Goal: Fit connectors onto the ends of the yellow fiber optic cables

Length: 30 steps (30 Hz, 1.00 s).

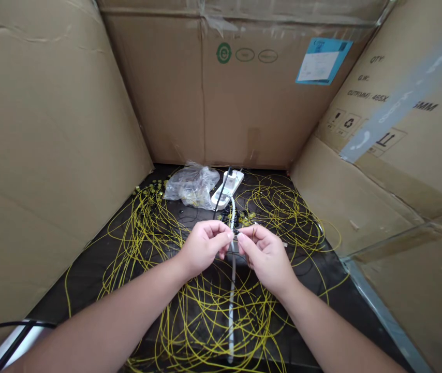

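Observation:
My left hand and my right hand meet fingertip to fingertip above the middle of the dark table. Thumb and forefinger are pinched on each hand. A small black piece shows between the fingertips, held by the right; its kind is too small to tell. Whatever the left fingertips pinch is hidden. Thin yellow cables lie in loose tangles below and around both hands. Just beyond the fingers lies a cluster of small black and yellow parts. A thick white cord runs under the hands toward me.
Behind the hands lie a white power strip with a black plug and cord, and a clear plastic bag. More yellow cable coils spread at the right. Tall cardboard walls stand left, back and right.

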Motion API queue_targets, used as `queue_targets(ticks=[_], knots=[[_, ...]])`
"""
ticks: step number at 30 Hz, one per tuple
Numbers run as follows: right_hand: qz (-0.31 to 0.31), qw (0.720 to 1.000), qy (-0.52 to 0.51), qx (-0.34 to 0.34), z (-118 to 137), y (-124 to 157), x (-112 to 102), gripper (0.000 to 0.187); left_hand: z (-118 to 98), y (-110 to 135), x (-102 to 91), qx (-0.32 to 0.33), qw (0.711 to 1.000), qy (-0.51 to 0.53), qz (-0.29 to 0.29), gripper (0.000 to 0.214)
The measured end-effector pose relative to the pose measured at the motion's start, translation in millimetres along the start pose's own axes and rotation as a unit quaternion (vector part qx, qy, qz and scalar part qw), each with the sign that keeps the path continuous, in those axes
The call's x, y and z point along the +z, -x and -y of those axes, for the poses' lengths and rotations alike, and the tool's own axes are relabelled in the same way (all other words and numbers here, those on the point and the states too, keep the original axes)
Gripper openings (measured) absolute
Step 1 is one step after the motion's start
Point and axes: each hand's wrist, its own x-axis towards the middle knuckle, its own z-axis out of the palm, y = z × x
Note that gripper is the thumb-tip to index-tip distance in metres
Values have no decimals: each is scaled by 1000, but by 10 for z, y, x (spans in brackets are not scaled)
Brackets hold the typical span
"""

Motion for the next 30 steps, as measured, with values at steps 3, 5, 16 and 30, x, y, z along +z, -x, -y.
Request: queue_targets(ticks=[3,5,16,30], knots=[[-2,1000,-10,-3,-11,-2,11,20,1,-1,4,1,1000,-4,-1,21],[-1,1000,-7,-5,-31,-6,14,20,0,-1,5,3,1000,-5,-2,22],[17,991,-129,40,-39,-30,26,23,71,-5,-26,14,999,46,11,21],[140,972,-137,134,28,-52,-98,26,28,-74,-67,61,993,95,-28,11]])
